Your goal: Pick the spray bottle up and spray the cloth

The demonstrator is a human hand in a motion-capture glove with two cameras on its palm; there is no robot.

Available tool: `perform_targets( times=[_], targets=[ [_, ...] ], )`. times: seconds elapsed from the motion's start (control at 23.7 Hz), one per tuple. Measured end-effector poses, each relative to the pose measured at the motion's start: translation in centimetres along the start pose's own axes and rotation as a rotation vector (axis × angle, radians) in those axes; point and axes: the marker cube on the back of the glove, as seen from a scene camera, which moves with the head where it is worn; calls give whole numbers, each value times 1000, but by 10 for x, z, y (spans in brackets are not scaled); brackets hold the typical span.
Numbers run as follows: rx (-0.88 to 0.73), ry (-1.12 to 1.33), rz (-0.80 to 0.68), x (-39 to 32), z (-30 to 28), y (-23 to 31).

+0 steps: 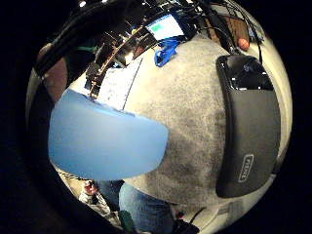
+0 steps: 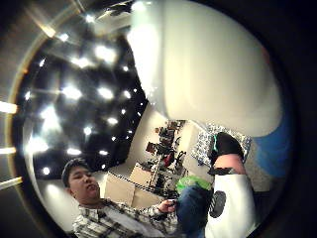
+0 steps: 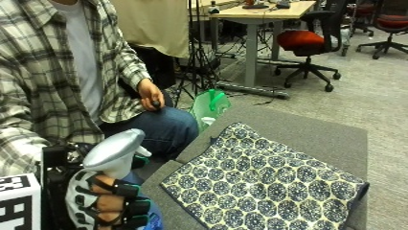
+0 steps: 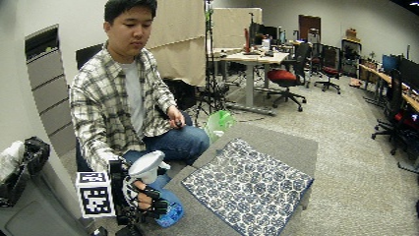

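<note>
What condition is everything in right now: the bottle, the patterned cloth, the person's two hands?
spray bottle: held upright off the table, beside its near corner, white spray head on top.
gloved right hand: fingers curled round the bottle's neck.
cloth: lying flat and spread out on the grey table, nothing on it.
bare left hand: resting on the person's thigh, away from the cloth.

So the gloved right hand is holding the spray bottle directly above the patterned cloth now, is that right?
Not quite. The outside view shows the gloved right hand holding the spray bottle beside the patterned cloth, off the table edge near the person's lap, not above it.
</note>
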Motion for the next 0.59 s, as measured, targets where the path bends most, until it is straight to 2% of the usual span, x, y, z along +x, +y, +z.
perform_targets(
  times=[0.59],
  targets=[
    [169,-42,-88,0,14,-21]
  ],
)
